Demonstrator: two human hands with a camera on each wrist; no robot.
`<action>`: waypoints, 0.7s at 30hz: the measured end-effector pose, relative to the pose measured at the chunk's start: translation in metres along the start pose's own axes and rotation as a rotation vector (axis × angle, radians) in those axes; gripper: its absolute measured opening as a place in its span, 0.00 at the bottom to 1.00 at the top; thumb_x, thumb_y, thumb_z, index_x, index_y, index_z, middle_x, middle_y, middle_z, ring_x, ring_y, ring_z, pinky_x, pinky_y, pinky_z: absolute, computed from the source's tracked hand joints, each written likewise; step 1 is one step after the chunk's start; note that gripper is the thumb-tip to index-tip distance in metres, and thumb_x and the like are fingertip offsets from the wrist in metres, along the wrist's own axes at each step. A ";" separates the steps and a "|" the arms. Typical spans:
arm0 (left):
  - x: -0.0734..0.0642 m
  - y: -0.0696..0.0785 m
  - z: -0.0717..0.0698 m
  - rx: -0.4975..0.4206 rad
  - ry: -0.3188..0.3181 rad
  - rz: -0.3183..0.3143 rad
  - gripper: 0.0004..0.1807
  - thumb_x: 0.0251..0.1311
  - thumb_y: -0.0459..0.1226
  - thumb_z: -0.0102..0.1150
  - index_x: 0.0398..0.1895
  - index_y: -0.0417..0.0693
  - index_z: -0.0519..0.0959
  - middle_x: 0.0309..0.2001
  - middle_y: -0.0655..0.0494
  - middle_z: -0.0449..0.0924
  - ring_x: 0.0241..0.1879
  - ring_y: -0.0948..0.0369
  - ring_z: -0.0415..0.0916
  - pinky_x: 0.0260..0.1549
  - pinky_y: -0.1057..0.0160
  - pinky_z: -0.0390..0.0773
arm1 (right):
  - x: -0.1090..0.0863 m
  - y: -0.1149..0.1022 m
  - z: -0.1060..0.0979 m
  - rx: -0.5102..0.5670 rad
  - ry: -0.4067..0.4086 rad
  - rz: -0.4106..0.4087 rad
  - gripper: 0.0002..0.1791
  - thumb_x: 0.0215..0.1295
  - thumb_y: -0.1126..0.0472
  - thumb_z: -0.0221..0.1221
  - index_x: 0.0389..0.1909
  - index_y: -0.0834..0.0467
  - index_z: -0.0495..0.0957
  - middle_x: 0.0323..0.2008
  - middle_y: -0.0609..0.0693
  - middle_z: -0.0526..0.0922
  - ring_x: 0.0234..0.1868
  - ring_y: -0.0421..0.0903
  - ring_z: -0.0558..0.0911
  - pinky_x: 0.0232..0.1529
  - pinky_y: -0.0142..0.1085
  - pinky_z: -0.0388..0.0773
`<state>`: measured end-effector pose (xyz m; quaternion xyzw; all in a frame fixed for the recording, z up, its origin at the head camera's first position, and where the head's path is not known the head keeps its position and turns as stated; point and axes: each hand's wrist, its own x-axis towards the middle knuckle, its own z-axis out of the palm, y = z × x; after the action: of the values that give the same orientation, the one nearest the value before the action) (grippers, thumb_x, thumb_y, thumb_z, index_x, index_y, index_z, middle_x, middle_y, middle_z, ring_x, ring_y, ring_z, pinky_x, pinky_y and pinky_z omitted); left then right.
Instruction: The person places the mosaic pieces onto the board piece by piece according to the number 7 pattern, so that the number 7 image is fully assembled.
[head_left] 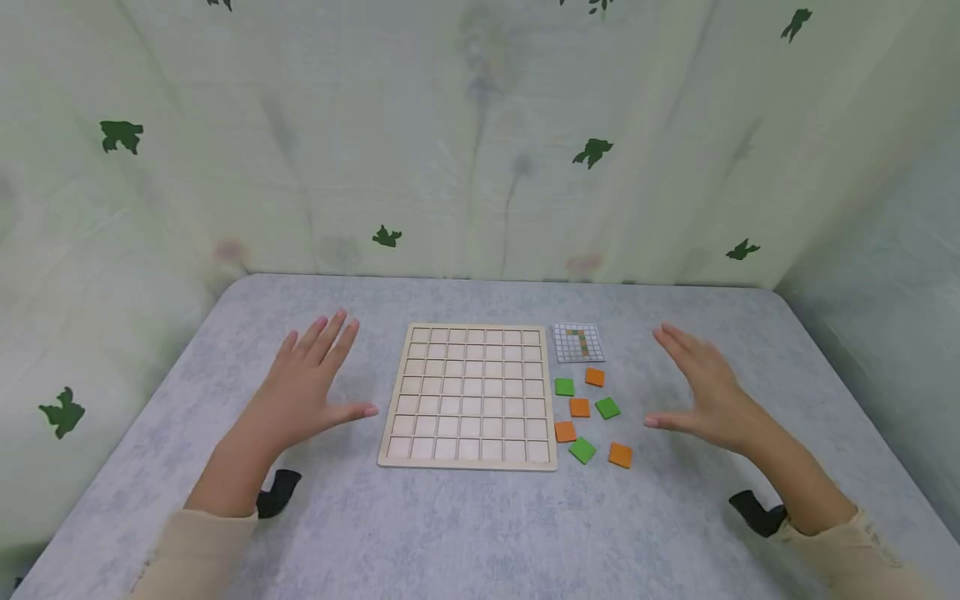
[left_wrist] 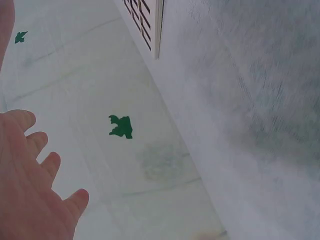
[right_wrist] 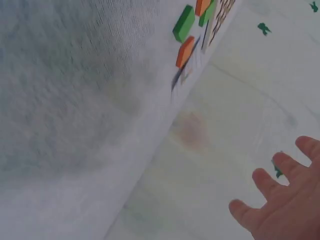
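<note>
Wooden grid board (head_left: 471, 407), squarish, lying flat, squared to table (head_left: 480, 533).

Soft, diffuse light filled the head view, where the wooden grid board (head_left: 467, 466) was fairly sharp and faint shadows marked the mottled grey tabletop (head_left: 480, 533), while both wrist views were dimmer, hazy and blurred.

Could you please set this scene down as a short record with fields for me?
Board: pale grid, lying on the table
Orange tiles: four, right of the board
Green tiles: three, mixed among the orange ones
Card: printed grid with an orange-and-green pattern, beyond the tiles
Left hand: fingers extended, holding nothing, left of the board
Right hand: fingers extended, holding nothing, right of the tiles
</note>
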<state>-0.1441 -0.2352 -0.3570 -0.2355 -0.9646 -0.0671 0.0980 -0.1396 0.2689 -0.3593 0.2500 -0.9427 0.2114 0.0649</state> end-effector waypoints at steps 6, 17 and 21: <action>-0.003 0.017 0.022 -0.215 0.013 -0.015 0.62 0.40 0.65 0.59 0.70 0.45 0.37 0.70 0.49 0.36 0.67 0.47 0.39 0.59 0.44 0.44 | -0.015 -0.014 0.024 0.222 -0.119 0.107 0.56 0.40 0.48 0.70 0.69 0.54 0.48 0.65 0.59 0.54 0.61 0.59 0.57 0.52 0.59 0.59; -0.007 0.034 0.053 -0.500 -0.182 -0.139 0.68 0.31 0.60 0.70 0.70 0.43 0.37 0.70 0.46 0.38 0.67 0.49 0.39 0.59 0.46 0.49 | -0.028 -0.013 0.060 0.318 -0.233 0.150 0.41 0.44 0.50 0.68 0.59 0.61 0.64 0.51 0.52 0.71 0.42 0.45 0.71 0.43 0.41 0.71; -0.011 0.029 0.062 -0.555 -0.234 -0.139 0.69 0.28 0.60 0.70 0.69 0.36 0.42 0.68 0.41 0.41 0.66 0.47 0.40 0.59 0.47 0.48 | -0.030 -0.009 0.065 0.332 -0.256 0.182 0.34 0.46 0.48 0.66 0.54 0.59 0.70 0.46 0.47 0.72 0.39 0.42 0.70 0.41 0.35 0.71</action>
<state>-0.1304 -0.2037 -0.4178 -0.1929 -0.9280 -0.3069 -0.0865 -0.1100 0.2469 -0.4218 0.1960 -0.9142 0.3350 -0.1165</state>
